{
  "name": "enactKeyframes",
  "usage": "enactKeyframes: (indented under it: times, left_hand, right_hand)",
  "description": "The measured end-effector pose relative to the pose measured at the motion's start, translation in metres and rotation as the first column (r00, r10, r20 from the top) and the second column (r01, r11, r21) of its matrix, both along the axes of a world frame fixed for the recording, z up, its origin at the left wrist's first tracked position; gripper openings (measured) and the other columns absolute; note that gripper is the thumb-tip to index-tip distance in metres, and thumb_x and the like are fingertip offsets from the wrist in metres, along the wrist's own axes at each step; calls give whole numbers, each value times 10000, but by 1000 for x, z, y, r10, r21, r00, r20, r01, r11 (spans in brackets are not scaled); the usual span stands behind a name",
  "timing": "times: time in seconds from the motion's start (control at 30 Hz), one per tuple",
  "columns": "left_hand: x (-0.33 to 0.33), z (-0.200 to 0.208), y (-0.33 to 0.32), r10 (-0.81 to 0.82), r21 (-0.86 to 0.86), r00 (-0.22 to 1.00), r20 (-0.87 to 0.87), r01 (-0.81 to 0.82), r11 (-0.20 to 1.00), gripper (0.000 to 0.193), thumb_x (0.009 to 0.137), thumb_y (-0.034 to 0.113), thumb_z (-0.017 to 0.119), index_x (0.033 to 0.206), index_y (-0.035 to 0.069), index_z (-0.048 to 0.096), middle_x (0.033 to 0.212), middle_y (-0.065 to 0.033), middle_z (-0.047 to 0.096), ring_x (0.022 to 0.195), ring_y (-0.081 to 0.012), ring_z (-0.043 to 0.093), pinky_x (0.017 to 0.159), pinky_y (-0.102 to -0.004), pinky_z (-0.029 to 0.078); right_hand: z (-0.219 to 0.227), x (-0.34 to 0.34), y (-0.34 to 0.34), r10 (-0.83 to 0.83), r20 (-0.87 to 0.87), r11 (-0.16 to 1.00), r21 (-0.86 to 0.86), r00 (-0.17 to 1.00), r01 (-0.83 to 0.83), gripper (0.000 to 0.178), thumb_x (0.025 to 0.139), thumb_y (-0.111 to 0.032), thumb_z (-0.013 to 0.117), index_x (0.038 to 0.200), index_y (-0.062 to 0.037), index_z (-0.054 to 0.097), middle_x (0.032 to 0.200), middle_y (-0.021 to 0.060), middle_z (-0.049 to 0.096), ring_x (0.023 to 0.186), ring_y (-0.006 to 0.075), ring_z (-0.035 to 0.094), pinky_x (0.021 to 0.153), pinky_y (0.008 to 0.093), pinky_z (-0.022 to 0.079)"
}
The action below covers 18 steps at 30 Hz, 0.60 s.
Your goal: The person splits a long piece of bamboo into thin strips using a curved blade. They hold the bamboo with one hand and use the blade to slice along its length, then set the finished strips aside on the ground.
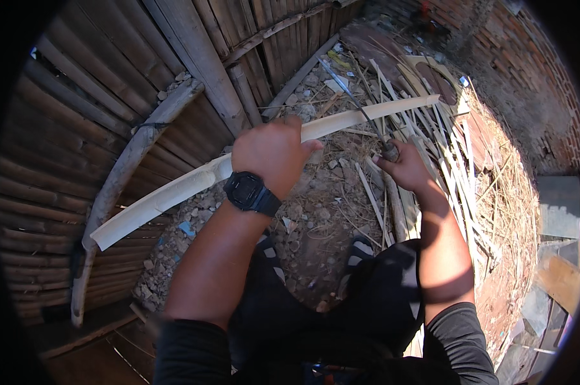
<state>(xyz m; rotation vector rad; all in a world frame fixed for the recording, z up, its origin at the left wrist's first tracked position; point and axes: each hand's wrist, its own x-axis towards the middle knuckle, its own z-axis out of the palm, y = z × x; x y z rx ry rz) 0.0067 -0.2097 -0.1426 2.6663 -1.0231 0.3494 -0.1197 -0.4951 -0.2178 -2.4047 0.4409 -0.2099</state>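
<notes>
A long, pale split-bamboo strip (168, 192) with a hollowed inner face runs slantwise across the view, from the lower left up to the right. My left hand (267, 147), with a black watch on its wrist, is closed around the strip near its middle. In my right hand (408, 165) is the short handle of a knife. The long, narrow knife blade (357, 102) points up and to the left, crossing the strip's right half. Whether its edge touches the bamboo I cannot tell.
A bamboo wall (72, 141) with a curved wooden pole (126, 167) stands close at left. Thin bamboo slats (453, 144) lie heaped at right, amid shavings. A brick wall (546, 77) rises behind. Stony rubble (309, 224) covers the ground between my feet and the bamboo wall.
</notes>
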Motion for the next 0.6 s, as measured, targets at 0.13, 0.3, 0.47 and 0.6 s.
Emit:
enactKeyframes:
  times: [0.13,0.3,0.47,0.6]
  left_hand:
    - [8,3,8,-12,27,993,-120,15,1000,602,877,656,694,904,55,716,760,-171,710,736,-364,730,659,-472,577]
    - [12,-3,6,-63,52,967,-248,78,996,605,862,639,726,909,35,720,772,-200,706,756,-394,723,689,-492,572]
    - [17,-9,12,-110,25,935,-338,126,992,551,863,567,757,918,20,718,785,-223,695,785,-405,718,704,-500,555]
    - [12,-1,3,-86,6,916,-392,96,995,506,871,518,759,938,18,729,784,-220,690,766,-405,708,686,-485,541]
  right_hand:
    - [23,13,24,160,-87,984,-65,983,-166,371,871,-295,828,1058,-9,685,832,123,689,804,204,635,796,378,519]
    - [2,11,-5,-157,67,984,95,985,150,463,849,-346,833,1159,-22,717,945,231,735,935,396,718,862,471,533]
    - [28,10,23,157,-58,983,-84,986,-161,438,876,-285,834,1190,-16,690,872,145,741,804,256,694,797,408,536]
    - [23,2,-9,-81,-4,988,130,997,80,448,865,-321,823,1180,-29,697,962,207,732,901,363,695,851,449,533]
